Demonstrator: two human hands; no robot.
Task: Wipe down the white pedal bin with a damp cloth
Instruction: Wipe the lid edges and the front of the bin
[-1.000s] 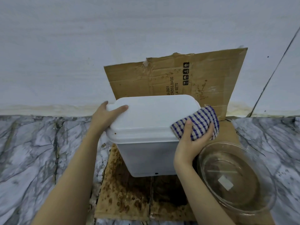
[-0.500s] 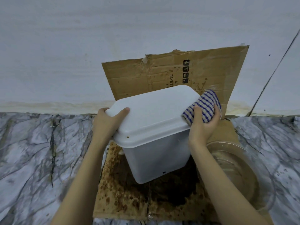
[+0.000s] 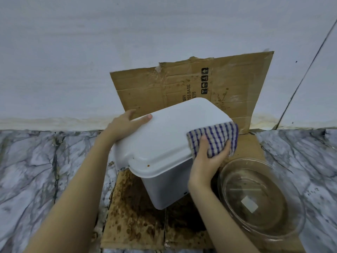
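Note:
The white pedal bin (image 3: 164, 143) stands turned at an angle on stained cardboard, its lid closed and a small brown spot near the lid's front edge. My left hand (image 3: 124, 125) grips the lid's far left corner, thumb on top. My right hand (image 3: 206, 161) holds a blue-and-white checked cloth (image 3: 217, 137) bunched against the lid's right edge and the bin's right side. The pedal is hidden.
A flattened cardboard sheet (image 3: 138, 225), heavily stained brown, lies under the bin, with its flap (image 3: 237, 84) leaning on the white wall. A clear glass bowl (image 3: 262, 203) of murky water sits close at my right wrist. Marbled grey floor spreads on both sides.
The bin has been turned so its front corner points toward me. My right hand with the cloth has slid down from the lid's far right corner to its right edge.

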